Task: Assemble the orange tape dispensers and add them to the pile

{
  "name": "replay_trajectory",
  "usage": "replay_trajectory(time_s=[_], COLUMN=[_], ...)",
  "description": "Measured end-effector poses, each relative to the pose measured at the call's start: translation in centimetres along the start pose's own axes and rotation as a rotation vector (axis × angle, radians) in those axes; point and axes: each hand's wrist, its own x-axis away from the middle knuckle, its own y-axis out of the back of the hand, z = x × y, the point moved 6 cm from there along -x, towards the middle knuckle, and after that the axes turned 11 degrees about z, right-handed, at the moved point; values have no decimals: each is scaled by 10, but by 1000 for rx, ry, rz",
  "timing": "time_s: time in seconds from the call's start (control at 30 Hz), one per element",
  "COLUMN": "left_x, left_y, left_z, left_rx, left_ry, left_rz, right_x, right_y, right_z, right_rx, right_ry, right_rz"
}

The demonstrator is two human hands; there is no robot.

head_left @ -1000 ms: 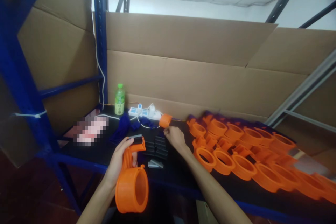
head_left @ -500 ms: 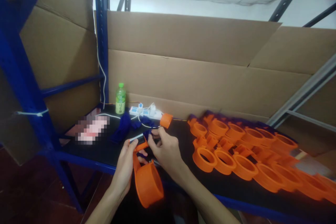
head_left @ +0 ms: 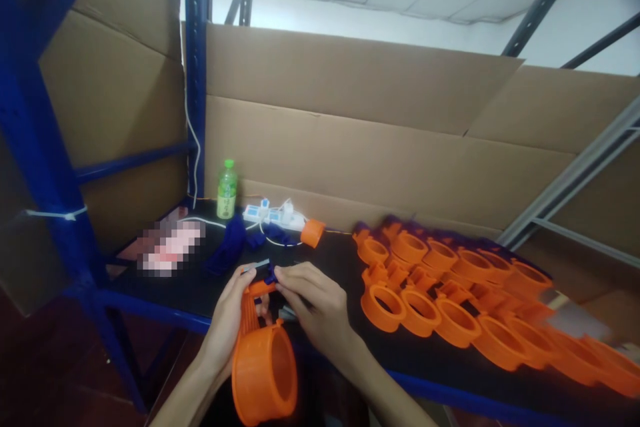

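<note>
My left hand (head_left: 227, 310) is closed around the upper arm of an orange plastic part with a large ring (head_left: 265, 373). The ring hangs below my fingers, tilted toward the right. At its top, a dark piece with a pale toothed strip (head_left: 257, 266) sits under my left thumb. My right hand (head_left: 315, 293) pinches a small dark-blue piece (head_left: 271, 273) against the right end of that top section. Fingers hide much of where the two pieces meet. A greyish object (head_left: 287, 312) shows partly between my hands, too unclear to name.
Several orange ring parts (head_left: 457, 321) stand in rows on the black tabletop (head_left: 330, 257) at right. Behind are a green bottle (head_left: 227, 190), a white power strip (head_left: 275, 215), a small orange piece (head_left: 313, 233) and dark-blue pieces (head_left: 227, 247). A blue post (head_left: 197, 80) rises at left.
The held orange part has shifted left and down, its ring turning slightly. My right hand has brought the dark-blue piece left and down with it, still pinched at the part's top.
</note>
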Motion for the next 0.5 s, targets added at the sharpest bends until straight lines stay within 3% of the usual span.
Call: replay_trajectory(time_s=[0.17, 0.5], left_x=[-2, -5], left_y=[2, 4], left_z=[4, 12], left_rx=[-18, 1], left_ry=[32, 90], left_rz=[55, 37], right_x=[7, 14], right_y=[1, -2], right_z=[0, 0], right_rx=[35, 98], right_ry=[61, 83], right_rz=[-18, -58])
